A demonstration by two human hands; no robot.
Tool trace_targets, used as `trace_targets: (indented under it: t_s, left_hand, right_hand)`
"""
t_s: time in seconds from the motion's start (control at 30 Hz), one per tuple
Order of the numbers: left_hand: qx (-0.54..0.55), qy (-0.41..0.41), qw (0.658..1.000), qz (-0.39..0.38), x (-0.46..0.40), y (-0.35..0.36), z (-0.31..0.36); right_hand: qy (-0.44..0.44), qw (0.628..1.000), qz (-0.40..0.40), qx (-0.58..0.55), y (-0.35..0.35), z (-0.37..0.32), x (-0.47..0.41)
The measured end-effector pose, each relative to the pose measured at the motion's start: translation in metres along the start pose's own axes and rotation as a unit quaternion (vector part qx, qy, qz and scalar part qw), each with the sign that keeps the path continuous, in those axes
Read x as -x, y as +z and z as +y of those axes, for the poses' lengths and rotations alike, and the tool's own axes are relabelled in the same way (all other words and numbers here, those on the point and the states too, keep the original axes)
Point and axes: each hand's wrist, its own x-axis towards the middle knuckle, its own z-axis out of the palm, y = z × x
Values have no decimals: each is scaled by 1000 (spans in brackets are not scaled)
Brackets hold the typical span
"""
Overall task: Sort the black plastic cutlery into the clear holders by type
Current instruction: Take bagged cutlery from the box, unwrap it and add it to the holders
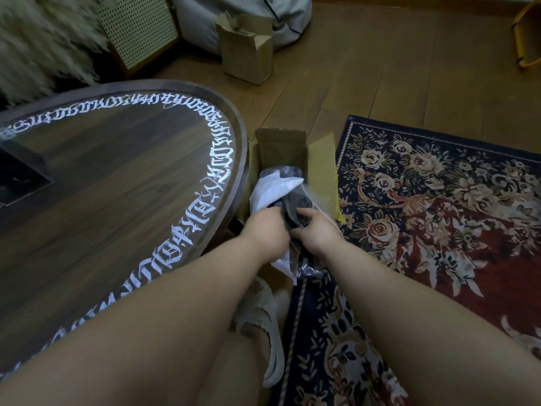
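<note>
Seen from the head view, looking down past both bare forearms. Left hand (265, 230) and right hand (317, 228) reaching together into an open brown cardboard box (320, 168) standing on the wooden plank floor (380, 77), wedged between the table edge and the rug. Inside the box, a crinkled clear plastic bag (276, 186) with a white patch, packed with dark, blurry black plastic cutlery (295, 205); individual pieces impossible to tell apart by type. Left-hand fingers curled into the bag's near side, gripping the plastic. Right-hand fingers curled over the black bundle, pressing and grasping it through the wrap. More bag plastic hanging below the wrists, just above a pale fuzzy slipper (263, 323).

To the left, a round dark wood-look table with a grey rim (231, 112), touching or nearly touching the box. Around the tabletop edge, a ring of ornate white calligraphic lettering (218, 159); strokes sharp but script not legible as words. A dark rectangular object (20, 177) at the table's far left, cut off by the frame.

To the right, a dark blue and red floral patterned rug (439, 200), its corner just beside the box. Farther back, a second smaller open cardboard box (248, 51), a perforated cream panel (140, 27), a grey fabric bag or cushion (205, 19), and blurred shaggy greenish fur (38, 45). No brand or label readable anywhere.
</note>
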Motion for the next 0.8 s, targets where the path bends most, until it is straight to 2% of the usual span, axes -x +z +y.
trace_targets:
  t_s: [0.13, 0.23, 0.3, 0.4, 0.47, 0.67, 0.8]
  left_hand:
    - [-19, -21, 998, -49, -12, 17, -14]
    - [29, -71, 996, -53, -25, 30, -17]
    - [70, -85, 993, -47, -35, 33, -15]
    - [56, -86, 991, -85, -42, 36, -10]
    - [44, -90, 990, -103, -44, 39, -13]
    - [-34, -69, 997, -32, -35, 33, -20]
    - [-32, -57, 998, 2, -19, 15, -18]
  right_hand:
    - [6, 999, 7, 35, 0, 5, 0]
    - [7, 1000, 9, 19, 4, 9, -1]
    - [-2, 998, 14, 54, 6, 10, -2]
    - [-17, 994, 19, 106, 5, 7, -3]
    - [2, 994, 16, 108, 3, 6, -2]
    - [-38, 986, 66, 148, -4, -4, 10]
    - [-75, 983, 85, 146, -5, -18, 22]
